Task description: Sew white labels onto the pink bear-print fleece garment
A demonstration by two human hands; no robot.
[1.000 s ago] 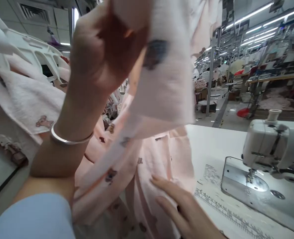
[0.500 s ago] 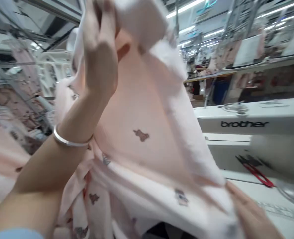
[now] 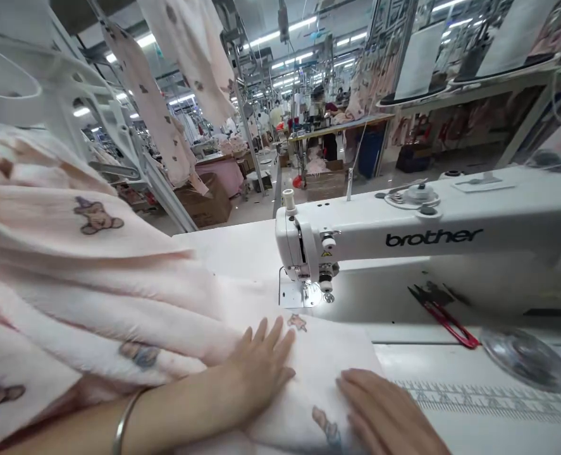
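Note:
Pale pink fabric (image 3: pixel 176 316) printed with small bears spreads over the sewing table and bunches up at the left. My left hand (image 3: pixel 261 366) lies flat on it with fingers spread, a metal bangle (image 3: pixel 127 420) on the wrist. At the fabric's right edge my right hand (image 3: pixel 384 411) rests palm down, its fingers stretched out. Beyond both hands stands a white brother sewing machine (image 3: pixel 427 237). The fabric's far edge lies just in front of its lit needle area (image 3: pixel 308 294).
Red-handled snips (image 3: pixel 451 325) and a clear round dish (image 3: pixel 527 360) lie right of the needle. A printed ruler scale (image 3: pixel 489 401) runs along the table's front. Thread cones (image 3: pixel 420 63) stand behind. Printed fabric pieces (image 3: pixel 152 107) hang at the upper left.
The fabric held up in front of me has come down flat onto the table. My left hand has lowered from high up onto it, and the machine's needle end now shows.

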